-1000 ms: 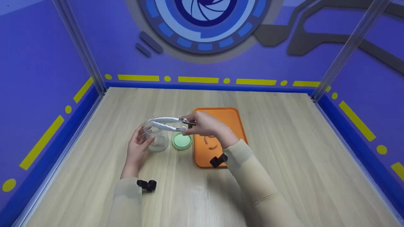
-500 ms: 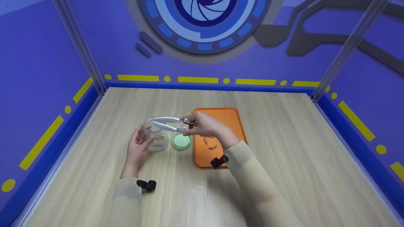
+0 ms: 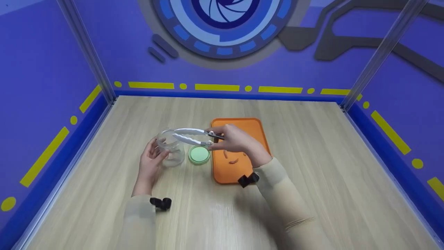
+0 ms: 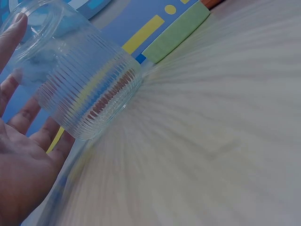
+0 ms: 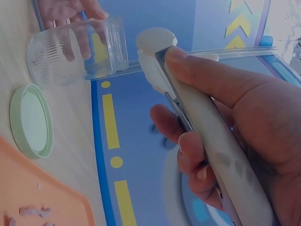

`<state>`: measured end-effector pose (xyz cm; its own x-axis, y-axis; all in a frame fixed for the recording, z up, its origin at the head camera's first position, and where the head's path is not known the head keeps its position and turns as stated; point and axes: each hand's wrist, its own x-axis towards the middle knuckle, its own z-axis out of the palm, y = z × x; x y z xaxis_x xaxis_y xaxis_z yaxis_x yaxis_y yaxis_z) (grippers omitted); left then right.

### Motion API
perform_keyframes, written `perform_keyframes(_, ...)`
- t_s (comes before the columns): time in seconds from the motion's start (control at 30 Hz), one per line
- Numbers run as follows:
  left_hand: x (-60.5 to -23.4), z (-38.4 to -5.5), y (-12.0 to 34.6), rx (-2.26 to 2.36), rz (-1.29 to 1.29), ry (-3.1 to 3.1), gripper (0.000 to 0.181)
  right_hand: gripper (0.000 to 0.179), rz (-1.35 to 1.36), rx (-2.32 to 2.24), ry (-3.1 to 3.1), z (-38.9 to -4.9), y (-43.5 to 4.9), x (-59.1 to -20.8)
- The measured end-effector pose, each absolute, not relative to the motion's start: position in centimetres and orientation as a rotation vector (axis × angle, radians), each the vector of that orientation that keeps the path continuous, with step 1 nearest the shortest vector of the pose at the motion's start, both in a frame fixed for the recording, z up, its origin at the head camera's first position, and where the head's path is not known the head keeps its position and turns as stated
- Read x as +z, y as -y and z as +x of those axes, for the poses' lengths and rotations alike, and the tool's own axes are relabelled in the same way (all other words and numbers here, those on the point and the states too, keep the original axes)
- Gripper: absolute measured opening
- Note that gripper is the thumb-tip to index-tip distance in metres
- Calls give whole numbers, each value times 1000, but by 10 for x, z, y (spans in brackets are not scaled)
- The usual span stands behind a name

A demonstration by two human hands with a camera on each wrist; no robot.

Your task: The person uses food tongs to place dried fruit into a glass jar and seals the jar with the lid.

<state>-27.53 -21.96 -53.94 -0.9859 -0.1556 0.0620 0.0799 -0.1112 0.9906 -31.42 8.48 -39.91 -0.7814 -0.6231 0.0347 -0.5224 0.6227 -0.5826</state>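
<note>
My left hand grips a clear ribbed jar, its thumb on the near side and fingers round the left. The uncovered jar stands upright on the table. My right hand holds white-tipped tongs, their arms apart with nothing between them. The tips are at the jar's mouth, over its right rim. In the left wrist view, a reddish-brown band shows low in the jar; whether it lies inside or shows through the glass, I cannot tell. Small brownish curved pieces lie on an orange tray, partly hidden by my right hand.
A round light-green lid lies between the jar and the tray. Purple-blue panels enclose the wood-grain table at the back and both sides. A black wrist camera on my right sleeve overlaps the tray's front edge.
My right hand and the tongs have shifted right, so the tips have drawn back from over the jar's mouth to its right rim. My left hand and the jar stay in place.
</note>
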Motion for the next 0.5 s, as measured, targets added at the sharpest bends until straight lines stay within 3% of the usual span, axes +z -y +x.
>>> perform_keyframes(0.5, -539, -274, 219, -2272, 91, 1947, 73, 52, -950, -897, -2696, -303, -121, -400)
